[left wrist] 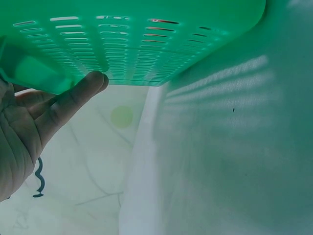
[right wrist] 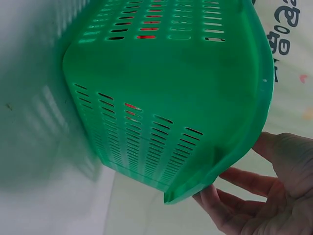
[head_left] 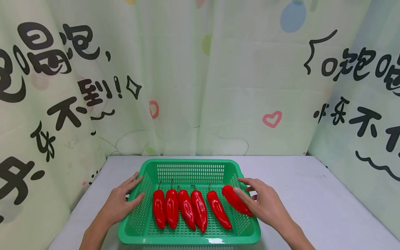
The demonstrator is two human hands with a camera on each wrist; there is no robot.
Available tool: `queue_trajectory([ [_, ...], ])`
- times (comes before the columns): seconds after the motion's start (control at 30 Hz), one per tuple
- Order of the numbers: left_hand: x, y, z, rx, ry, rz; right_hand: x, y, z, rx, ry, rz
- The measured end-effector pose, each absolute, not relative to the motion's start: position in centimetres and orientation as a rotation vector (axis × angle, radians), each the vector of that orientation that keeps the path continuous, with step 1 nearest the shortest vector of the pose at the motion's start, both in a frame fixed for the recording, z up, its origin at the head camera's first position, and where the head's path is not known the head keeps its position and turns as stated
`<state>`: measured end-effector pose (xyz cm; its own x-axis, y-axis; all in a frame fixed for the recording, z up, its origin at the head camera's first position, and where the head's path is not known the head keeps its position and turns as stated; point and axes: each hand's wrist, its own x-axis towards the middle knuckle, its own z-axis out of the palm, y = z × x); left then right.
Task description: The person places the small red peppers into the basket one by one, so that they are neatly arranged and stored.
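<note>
A green plastic basket [head_left: 187, 240] with slotted walls stands in front of me, holding several glossy red chili peppers [head_left: 185, 208], most with their stems pointing away. Another red pepper [head_left: 232, 199] leans against the basket's right side, partly covered by my right thumb in the head view. My left hand [head_left: 120, 205] grips the left rim, thumb over the inside; one finger [left wrist: 73, 103] lies along the outer wall in the left wrist view. My right hand [head_left: 265, 201] holds the opposite rim, thumb over it and fingers [right wrist: 215, 205] beneath the edge.
The basket is over a white table [head_left: 312, 194]. A pale green curtain [head_left: 178, 69] with black lettering and coloured shapes encloses the back and both sides.
</note>
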<state>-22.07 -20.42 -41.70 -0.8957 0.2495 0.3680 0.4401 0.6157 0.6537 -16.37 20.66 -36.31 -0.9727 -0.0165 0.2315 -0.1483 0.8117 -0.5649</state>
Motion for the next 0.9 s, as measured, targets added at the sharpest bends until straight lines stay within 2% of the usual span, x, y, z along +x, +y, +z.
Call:
queue_trajectory([
  [0.9, -22.0, -20.8, -42.0, -0.569, -2.6, -1.108, -15.6, 21.4, -37.6, 0.176, -2.679, 0.932],
])
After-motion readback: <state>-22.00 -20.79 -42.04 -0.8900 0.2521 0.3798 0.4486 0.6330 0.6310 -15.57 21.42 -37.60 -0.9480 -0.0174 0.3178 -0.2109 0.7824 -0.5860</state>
